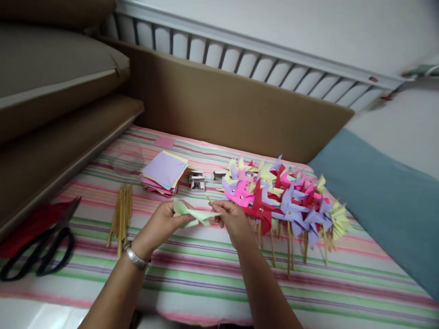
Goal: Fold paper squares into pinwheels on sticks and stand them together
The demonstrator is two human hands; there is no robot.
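Observation:
My left hand [163, 224] and my right hand [233, 221] meet over a striped cloth [206, 265], both closed on a pale green paper pinwheel [195, 214] held between them. A thin wooden stick [209, 200] pokes up by my right fingers. A silver bracelet [135, 258] circles my left wrist. To the right of my right hand lies a pile of finished pinwheels [284, 196] in pink, red, purple and yellow, their sticks pointing toward me.
A stack of coloured paper squares [164, 173] and a bundle of wooden sticks [120, 217] lie to the left. Black scissors [41, 249] rest at the far left on red paper. Small silvery boxes [199, 180] sit behind my hands. Cardboard panels [222, 109] stand behind.

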